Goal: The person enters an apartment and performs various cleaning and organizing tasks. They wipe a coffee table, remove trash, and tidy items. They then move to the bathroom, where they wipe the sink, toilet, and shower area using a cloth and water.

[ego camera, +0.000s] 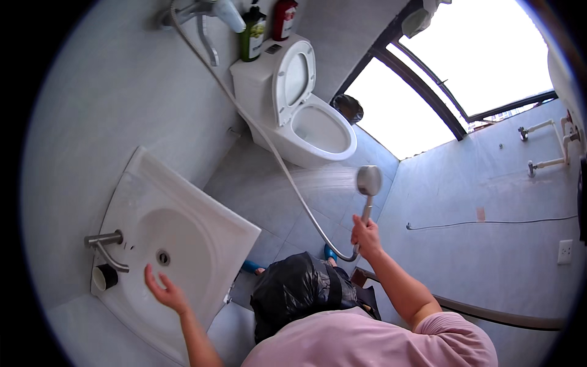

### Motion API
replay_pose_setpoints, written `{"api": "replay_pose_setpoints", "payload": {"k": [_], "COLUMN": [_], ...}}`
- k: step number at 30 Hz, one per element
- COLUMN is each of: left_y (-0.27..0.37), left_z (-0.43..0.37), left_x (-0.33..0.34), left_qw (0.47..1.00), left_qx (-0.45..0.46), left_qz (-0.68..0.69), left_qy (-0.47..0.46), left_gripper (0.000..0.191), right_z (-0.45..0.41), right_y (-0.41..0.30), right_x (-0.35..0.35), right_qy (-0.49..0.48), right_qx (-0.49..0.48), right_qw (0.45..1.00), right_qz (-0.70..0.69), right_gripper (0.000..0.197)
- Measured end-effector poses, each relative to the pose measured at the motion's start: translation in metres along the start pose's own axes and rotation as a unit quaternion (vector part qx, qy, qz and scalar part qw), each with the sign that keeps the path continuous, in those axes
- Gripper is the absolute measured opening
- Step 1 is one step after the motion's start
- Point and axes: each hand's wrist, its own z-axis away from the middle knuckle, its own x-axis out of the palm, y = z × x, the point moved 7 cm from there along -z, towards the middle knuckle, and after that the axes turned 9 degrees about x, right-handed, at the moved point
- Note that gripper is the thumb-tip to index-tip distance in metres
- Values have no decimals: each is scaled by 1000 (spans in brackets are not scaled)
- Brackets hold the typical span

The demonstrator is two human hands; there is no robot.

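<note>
My right hand grips the handle of a hand shower head, held up in front of me. Water sprays from its face toward the left, over the grey tiled floor and past the front of the toilet. From the handle a metal shower hose runs up to the wall mixer tap. Over the white washbasin, my left hand hangs with its fingers apart and nothing in it. The basin drain lies just beyond those fingertips.
A toilet stands ahead with lid raised. A green pump bottle and a red bottle sit on its tank. A basin faucet and black cup are at left. A black-lined bin stands beside the window.
</note>
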Motion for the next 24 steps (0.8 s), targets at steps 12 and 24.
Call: {"api": "replay_pose_setpoints", "payload": {"k": [12, 24], "left_y": [135, 247], "left_z": [47, 113], "left_x": [207, 310], "left_qw": [904, 850], "left_qx": [231, 304], "left_qz": [-256, -275], "left_qy": [-252, -332], "left_gripper": [39, 21], "right_z": [-228, -388], "right_y": [-86, -183], "right_x": [-356, -408], "right_qy": [408, 424], "right_qx": [-149, -121], "right_qw": [815, 834], "right_qz": [-383, -333], "right_gripper": [26, 35]}}
